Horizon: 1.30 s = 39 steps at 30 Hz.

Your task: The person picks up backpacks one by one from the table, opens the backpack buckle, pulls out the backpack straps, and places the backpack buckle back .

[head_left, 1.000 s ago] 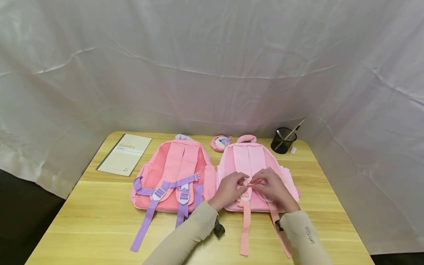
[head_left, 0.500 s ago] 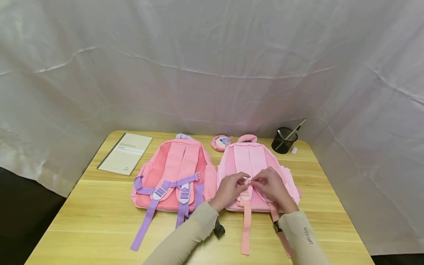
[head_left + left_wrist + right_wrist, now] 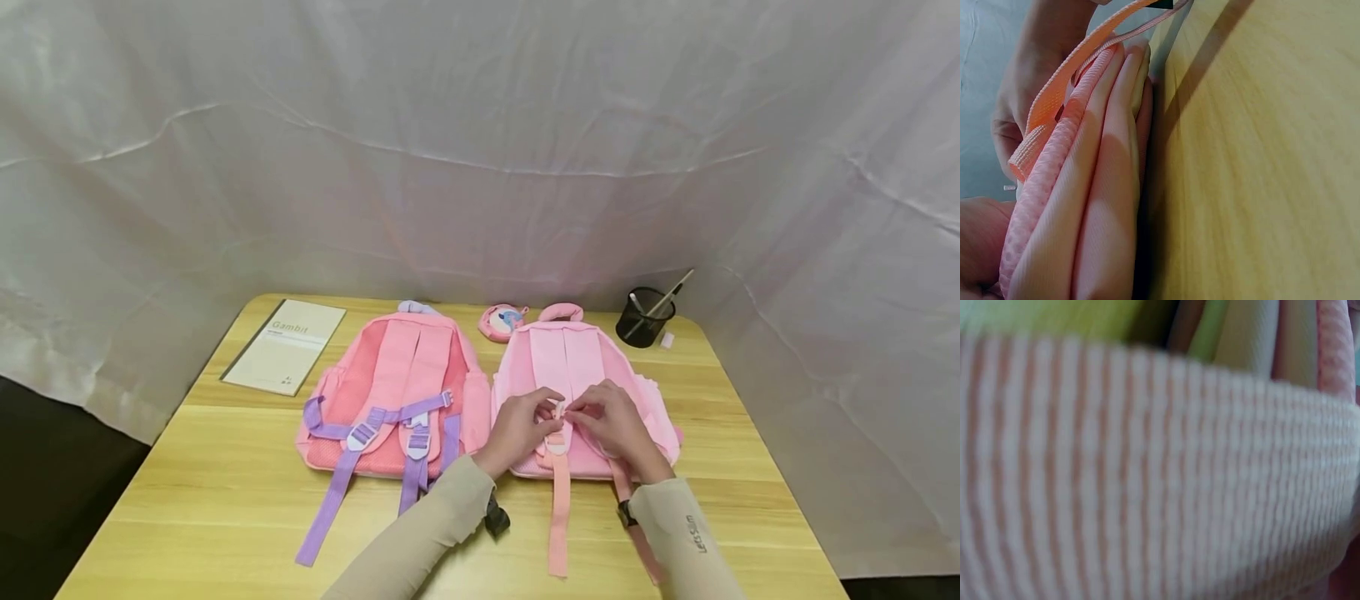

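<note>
The light pink backpack lies on the table with its shoulder straps upward. Over its lower middle, the left hand and the right hand work close together. Each grip is almost closed: thumb and finger of each hand pinch the same small pale piece, whose exact form is too small to tell. Just below it is a white buckle, from which an orange strap hangs toward the person. On the left, just beside, lies a coral backpack with purple straps. Farther left is a notebook. Behind the two bags is a round pouch; at the right, a black pen cup stands near an eraser.
</note>
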Motion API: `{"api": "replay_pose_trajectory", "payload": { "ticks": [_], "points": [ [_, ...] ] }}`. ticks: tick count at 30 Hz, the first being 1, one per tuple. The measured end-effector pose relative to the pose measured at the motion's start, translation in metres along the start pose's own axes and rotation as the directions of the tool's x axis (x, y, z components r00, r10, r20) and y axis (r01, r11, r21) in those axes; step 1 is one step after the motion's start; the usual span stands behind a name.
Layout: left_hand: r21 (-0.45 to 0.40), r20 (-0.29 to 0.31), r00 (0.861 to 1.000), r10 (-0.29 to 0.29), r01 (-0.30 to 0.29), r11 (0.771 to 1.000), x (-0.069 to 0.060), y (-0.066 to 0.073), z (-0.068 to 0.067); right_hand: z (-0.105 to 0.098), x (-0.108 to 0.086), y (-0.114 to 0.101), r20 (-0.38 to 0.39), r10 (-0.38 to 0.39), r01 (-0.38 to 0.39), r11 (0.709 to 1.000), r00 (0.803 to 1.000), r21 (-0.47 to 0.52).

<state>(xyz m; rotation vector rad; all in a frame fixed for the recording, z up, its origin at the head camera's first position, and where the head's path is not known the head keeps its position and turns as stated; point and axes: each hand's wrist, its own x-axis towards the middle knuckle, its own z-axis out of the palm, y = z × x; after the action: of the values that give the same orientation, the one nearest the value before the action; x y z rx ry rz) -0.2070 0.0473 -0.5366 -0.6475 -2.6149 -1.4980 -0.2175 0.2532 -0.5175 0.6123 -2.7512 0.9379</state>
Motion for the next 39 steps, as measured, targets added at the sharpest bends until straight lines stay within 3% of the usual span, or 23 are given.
{"api": "replay_pose_trajectory", "payload": {
  "ticks": [7, 18, 31, 39],
  "points": [
    [0.001, -0.011, 1.000, -0.009, 0.009, 1.000, 0.000, 0.000, 0.001, 0.006, 0.002, -0.002, -0.017, -0.055, 0.055, 0.999, 0.998, 0.000],
    [0.025, -0.018, 1.000, 0.011, -0.011, 1.000, -0.001, -0.002, 0.001, -0.003, 0.000, -0.002, 0.017, 0.041, -0.040, 0.997, 0.999, -0.063],
    [0.065, -0.033, 0.999, 0.019, -0.017, 0.998, -0.001, -0.002, 0.004, 0.005, 0.003, -0.004, -0.027, -0.072, 0.072, 0.997, 0.997, -0.009],
    [0.057, -0.033, 0.999, 0.024, -0.022, 0.998, -0.002, -0.001, 0.003, -0.003, -0.001, -0.005, 0.015, 0.044, -0.043, 0.998, 0.999, -0.051]
  ]
}}
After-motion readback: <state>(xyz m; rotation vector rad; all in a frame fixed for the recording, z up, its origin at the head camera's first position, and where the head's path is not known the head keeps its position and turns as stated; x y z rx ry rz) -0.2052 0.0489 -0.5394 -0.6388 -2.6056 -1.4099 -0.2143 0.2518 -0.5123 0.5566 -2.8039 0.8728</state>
